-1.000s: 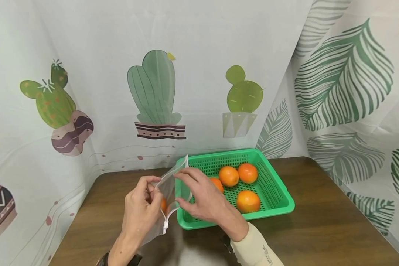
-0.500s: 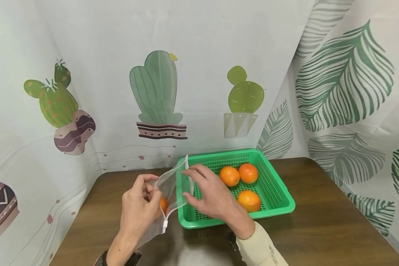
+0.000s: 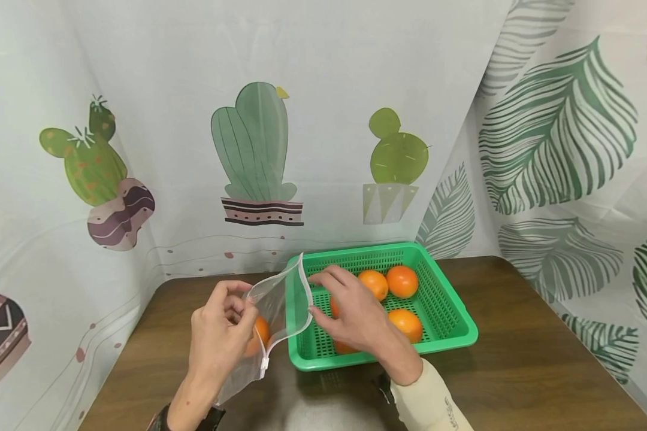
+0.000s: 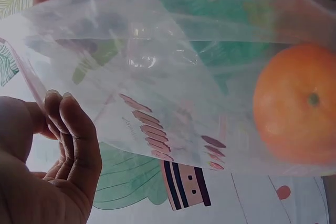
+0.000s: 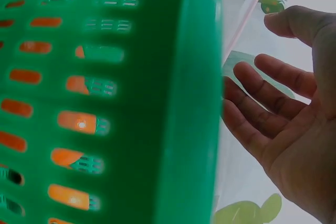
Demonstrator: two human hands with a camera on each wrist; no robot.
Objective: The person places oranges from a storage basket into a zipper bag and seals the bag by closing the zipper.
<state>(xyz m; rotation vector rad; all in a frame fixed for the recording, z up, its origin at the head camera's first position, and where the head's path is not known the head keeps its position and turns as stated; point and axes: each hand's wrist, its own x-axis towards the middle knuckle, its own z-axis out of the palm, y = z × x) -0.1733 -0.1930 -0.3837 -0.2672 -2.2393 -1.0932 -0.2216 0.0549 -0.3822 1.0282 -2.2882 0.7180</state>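
My left hand [image 3: 223, 329] pinches one edge of the mouth of a clear zip bag [image 3: 280, 302], which gapes toward the basket. Inside the bag lies an orange [image 4: 299, 103], seen through the plastic in the left wrist view. A white slider [image 3: 264, 365] sits on the zip strip at the near corner. My right hand [image 3: 356, 311] is over the left part of a green basket [image 3: 442, 343], fingers spread apart from the thumb, its tips right by the bag's far edge. The right wrist view shows this hand [image 5: 289, 93] with nothing between fingers and thumb.
Several oranges [image 3: 402, 281] lie in the slotted basket, some partly behind my right hand. The basket stands on a dark wooden table [image 3: 539, 359]. A white curtain [image 3: 323, 120] printed with cacti and leaves hangs close behind and at both sides.
My right hand has moved right, away from the bag's mouth. The bag has opened wider, and my left hand has shifted slightly left with it. The orange inside shows more.
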